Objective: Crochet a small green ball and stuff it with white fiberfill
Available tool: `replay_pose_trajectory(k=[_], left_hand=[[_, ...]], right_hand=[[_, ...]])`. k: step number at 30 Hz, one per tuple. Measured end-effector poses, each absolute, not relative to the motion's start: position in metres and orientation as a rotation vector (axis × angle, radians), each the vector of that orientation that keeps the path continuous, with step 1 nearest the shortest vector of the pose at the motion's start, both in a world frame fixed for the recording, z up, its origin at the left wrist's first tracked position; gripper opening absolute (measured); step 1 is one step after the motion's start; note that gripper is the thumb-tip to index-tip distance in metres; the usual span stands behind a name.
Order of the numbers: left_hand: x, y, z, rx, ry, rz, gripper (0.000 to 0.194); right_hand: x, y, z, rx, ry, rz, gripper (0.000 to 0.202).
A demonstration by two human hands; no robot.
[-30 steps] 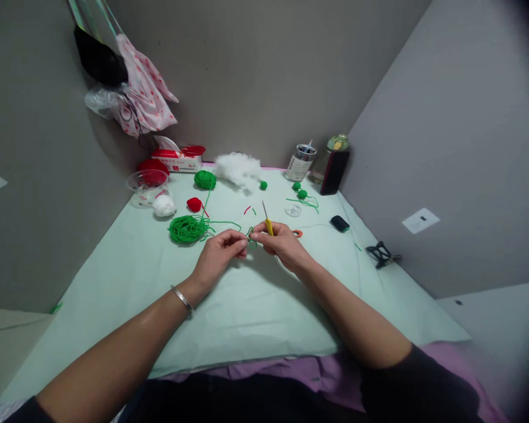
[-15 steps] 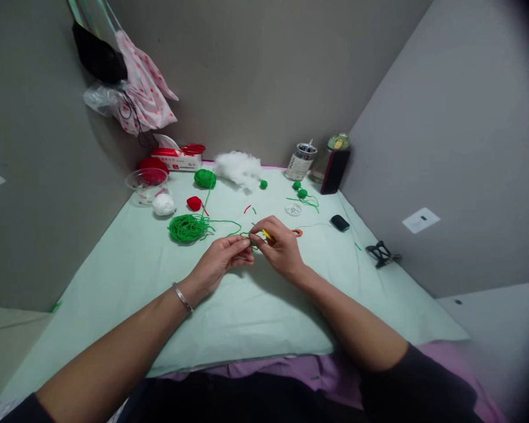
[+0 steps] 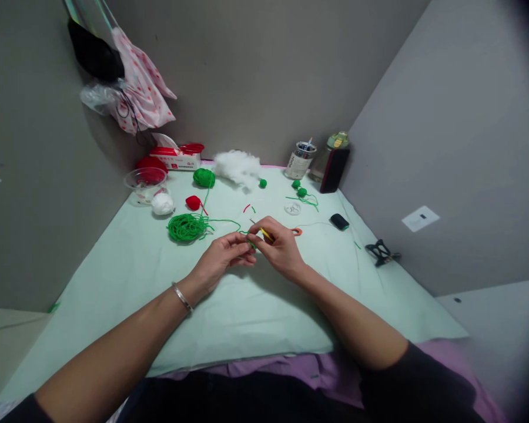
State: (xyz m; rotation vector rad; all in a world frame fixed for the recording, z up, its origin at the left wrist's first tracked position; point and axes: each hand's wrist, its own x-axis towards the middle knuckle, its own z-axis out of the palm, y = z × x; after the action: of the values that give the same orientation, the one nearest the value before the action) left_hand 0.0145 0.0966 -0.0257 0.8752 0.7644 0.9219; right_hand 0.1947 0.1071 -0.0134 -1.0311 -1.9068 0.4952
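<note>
My left hand [image 3: 227, 257] is closed, pinching green yarn [image 3: 252, 242] between thumb and fingers. Against it, my right hand [image 3: 277, 245] grips a crochet hook [image 3: 266, 234] with a yellow handle, its thin metal tip pointing up and left. The fingertips of both hands meet at the yarn, and most of the small piece between them is hidden. From there a green strand runs left to a loose heap of green yarn [image 3: 186, 228] on the pale green table cover [image 3: 229, 329].
Behind the hands lie a green yarn ball [image 3: 203, 177], red yarn [image 3: 193, 202], a white ball [image 3: 163, 204] and white stuffing [image 3: 237, 168]. Small green balls [image 3: 302, 192] and orange-handled scissors [image 3: 297, 232] lie right of centre. A tin [image 3: 300, 160], bottle [image 3: 335, 150] and phone [image 3: 335, 170] stand behind.
The left fingers have shifted slightly around the yarn, and the hook has tilted a little in the right hand. Other things on the table stay in place.
</note>
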Motion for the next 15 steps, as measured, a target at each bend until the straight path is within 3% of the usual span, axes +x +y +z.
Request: replay_pose_trajectory(k=[8, 15], left_hand=[[0.0147, 0.0968, -0.0249, 0.816, 0.714, 0.928, 0.02], [0.0143, 0.0986, -0.0253, 0.827, 0.726, 0.928, 0.029]], right_hand=[[0.197, 0.1043, -0.0194, -1.036, -1.983, 0.364, 0.011], [0.196, 0.1044, -0.0156, -1.028, -1.891, 0.464, 0.006]])
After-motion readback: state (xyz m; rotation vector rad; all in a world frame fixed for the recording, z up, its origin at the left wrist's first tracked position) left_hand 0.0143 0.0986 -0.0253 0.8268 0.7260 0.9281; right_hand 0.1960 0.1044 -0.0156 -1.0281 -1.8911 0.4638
